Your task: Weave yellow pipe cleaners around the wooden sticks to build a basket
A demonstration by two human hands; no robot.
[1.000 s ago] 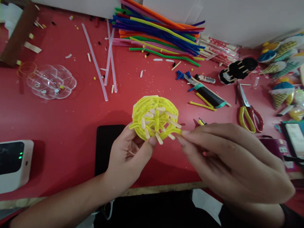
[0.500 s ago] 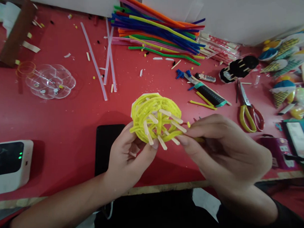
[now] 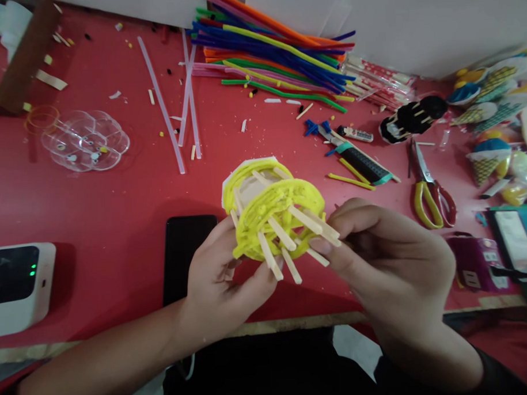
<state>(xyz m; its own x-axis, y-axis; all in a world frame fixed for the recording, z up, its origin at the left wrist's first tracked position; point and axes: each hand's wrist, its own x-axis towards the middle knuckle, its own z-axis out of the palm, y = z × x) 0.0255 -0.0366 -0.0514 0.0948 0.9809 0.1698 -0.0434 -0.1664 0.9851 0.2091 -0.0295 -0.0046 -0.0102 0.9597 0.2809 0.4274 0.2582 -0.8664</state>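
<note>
Above the middle of the desk's [image 3: 117, 225] near edge, the left hand [image 3: 225, 285] grips the yellow frame [image 3: 268, 204] at its lower left, thumb and fingers closed on it. The right hand [image 3: 387, 262] has come in closer, thumb and finger pinched at the frame's right side; which strand lies between them I cannot tell. The frame has just tipped, so its sticks [image 3: 281, 234] show lengthwise and its white base [image 3: 251, 192] stands out behind, probably making the sides easier to work. Beyond lie the phone [image 3: 177, 264], scissors [image 3: 422, 206], knife [image 3: 360, 164] and, by the desk's far edge, pipe cleaners [image 3: 275, 47]
</note>
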